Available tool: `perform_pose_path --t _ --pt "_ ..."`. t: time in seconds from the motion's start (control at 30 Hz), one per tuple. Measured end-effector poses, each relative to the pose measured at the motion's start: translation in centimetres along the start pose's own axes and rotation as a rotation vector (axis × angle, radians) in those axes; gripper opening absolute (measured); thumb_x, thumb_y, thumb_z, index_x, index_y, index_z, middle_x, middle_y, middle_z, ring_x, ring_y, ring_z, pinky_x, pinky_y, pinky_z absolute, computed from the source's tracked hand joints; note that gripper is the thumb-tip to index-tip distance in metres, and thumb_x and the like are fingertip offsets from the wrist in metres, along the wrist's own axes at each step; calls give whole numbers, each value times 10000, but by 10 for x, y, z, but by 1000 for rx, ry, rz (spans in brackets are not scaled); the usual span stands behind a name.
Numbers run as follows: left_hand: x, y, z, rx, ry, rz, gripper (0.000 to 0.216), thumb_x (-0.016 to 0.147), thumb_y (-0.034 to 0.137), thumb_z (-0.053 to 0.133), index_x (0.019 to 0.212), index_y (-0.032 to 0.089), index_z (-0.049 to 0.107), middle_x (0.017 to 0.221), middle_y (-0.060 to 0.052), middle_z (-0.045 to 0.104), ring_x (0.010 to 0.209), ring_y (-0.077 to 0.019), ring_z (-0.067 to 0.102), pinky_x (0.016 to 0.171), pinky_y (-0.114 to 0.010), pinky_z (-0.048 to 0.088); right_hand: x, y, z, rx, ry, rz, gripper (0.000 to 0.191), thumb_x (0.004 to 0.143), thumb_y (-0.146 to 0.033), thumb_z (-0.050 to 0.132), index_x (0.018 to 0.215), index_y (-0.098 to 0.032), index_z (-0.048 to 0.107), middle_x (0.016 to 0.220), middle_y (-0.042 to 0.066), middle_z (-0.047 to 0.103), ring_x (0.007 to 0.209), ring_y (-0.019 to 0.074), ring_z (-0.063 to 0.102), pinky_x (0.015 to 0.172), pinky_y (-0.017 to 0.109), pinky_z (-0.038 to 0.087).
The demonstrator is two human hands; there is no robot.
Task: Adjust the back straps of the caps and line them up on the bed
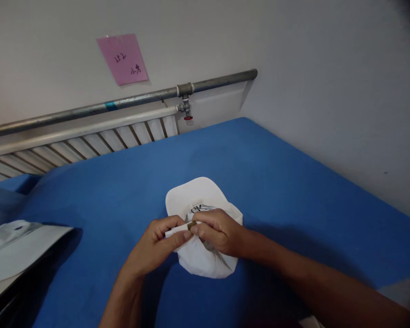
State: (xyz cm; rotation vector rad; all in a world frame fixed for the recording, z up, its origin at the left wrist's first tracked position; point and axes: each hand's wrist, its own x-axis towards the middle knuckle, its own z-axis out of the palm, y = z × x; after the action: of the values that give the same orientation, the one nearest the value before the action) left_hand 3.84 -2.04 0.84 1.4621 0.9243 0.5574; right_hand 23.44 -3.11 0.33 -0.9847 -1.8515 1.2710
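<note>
A white baseball cap [208, 264] rests on the blue surface in front of me, its brim pointing away and its inside partly showing. Dark print shows in the opening near the brim. My left hand [157, 241] pinches the cap's white back strap between thumb and fingers. From the other side, my right hand [220, 232] grips the same strap at a small brass-coloured buckle [192, 225], thumb and fingertips closed on it. Part of the cap's opening is hidden behind my right hand.
Another white cap [23, 255] lies at the left edge on a dark-edged object. The blue tabletop [123, 182] meets a wall on the right. Behind it are a white radiator [89, 146], a metal pipe [218, 83] with a red-handled valve [188, 118], and a pink note [123, 59].
</note>
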Motion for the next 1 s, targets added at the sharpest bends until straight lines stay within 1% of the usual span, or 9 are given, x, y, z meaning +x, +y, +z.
perform_pose_path --t 0.1,0.27,0.4,0.53,0.63,0.7,0.8,0.9,1.0 --pt "1 0 0 -13 24 3 260 813 397 647 719 154 654 610 -5 506 564 -119 408 525 -246 312 0 -1 0 1 26 3 281 844 -261 455 586 -189 371 557 -39 399 550 90 390 534 228 310" --pt "2 -2 1 -26 20 28 268 790 383 669 653 157 622 596 15 477 567 -108 389 534 -239 300 1 -3 1 69 8 56 275 831 -260 458 571 -180 416 548 -34 426 557 95 426 545 228 332" --pt "1 -3 -2 -29 9 13 270 812 416 643 712 166 628 632 5 486 590 -123 399 556 -254 310 -1 -7 -5 83 4 92 274 842 -292 497 599 -163 493 586 -21 501 575 94 466 549 220 353" --pt "-3 -5 -12 -30 9 48 276 788 419 666 674 171 626 621 2 488 603 -133 399 570 -260 303 -7 -18 -26 115 -87 131 152 823 -296 576 840 -157 633 649 -27 557 579 88 486 532 205 368" --pt "-3 -11 -19 -73 16 65 266 773 422 676 695 170 646 637 -5 529 613 -138 428 579 -259 310 -10 -23 -40 198 -106 156 236 724 -176 639 960 -172 642 649 -51 544 573 76 497 537 190 381" --pt "-3 -16 -22 -114 9 77 268 760 421 687 693 165 647 647 -9 548 619 -139 447 582 -256 314 -11 -21 -45 265 -106 154 248 706 -152 644 953 -172 641 648 -52 558 585 76 519 564 193 399" --pt "-2 -22 -24 -203 15 83 264 743 412 701 680 163 640 641 -4 555 607 -131 458 572 -247 315 -12 -15 -49 304 -97 124 216 726 -204 676 936 -170 642 675 -38 597 624 81 553 598 200 411" --pt "-2 -25 -24 -272 21 68 262 731 405 715 670 163 637 624 2 557 585 -118 460 560 -235 314 -11 -9 -54 342 -75 98 223 705 -220 717 906 -169 637 646 -46 596 575 64 523 553 183 371" --pt "-1 -23 -23 -292 14 52 292 716 423 729 652 156 632 593 10 542 554 -101 438 542 -219 304 -11 -7 -56 436 -72 69 171 713 -202 698 860 -164 618 620 -38 612 557 67 528 534 180 356"
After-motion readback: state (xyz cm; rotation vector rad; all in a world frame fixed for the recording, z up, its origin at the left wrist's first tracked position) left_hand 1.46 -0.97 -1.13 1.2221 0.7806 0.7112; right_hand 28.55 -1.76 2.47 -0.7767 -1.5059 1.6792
